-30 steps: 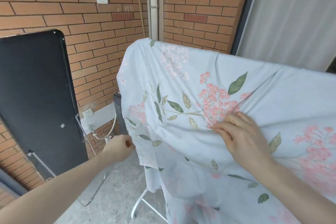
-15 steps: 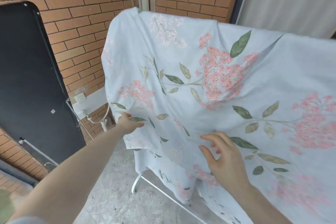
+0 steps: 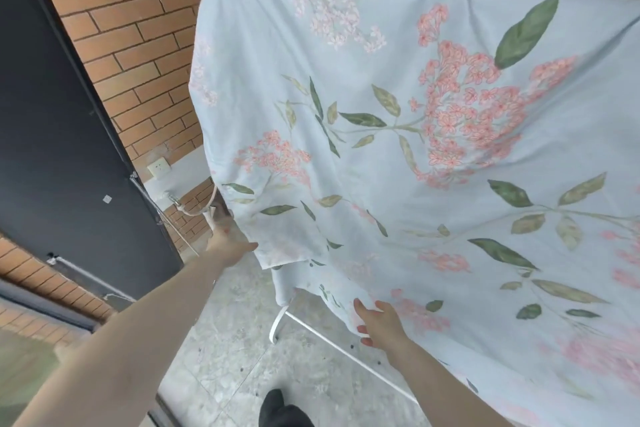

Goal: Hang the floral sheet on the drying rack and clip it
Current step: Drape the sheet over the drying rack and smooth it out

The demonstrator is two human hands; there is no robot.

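The pale blue floral sheet (image 3: 398, 156) hangs draped over the drying rack and fills the right of the view. Only the rack's white lower tube and foot (image 3: 280, 321) show under the sheet's bottom edge. My left hand (image 3: 230, 241) reaches to the sheet's left edge and holds the cloth there, its fingers partly hidden behind the fabric. My right hand (image 3: 379, 322) is low at the sheet's bottom hem, fingers spread and touching the cloth. No clip is in view.
A black folded table (image 3: 69, 135) leans against the brick wall (image 3: 138, 38) on the left. A wall socket (image 3: 158, 168) with a cable sits behind the sheet's left edge. Grey stone floor (image 3: 235, 357) lies below, with my dark shoe (image 3: 277, 409) at the bottom.
The view has tilted down. My right hand slid down from the sheet's middle to its bottom hem. My left hand moved down along the left edge.
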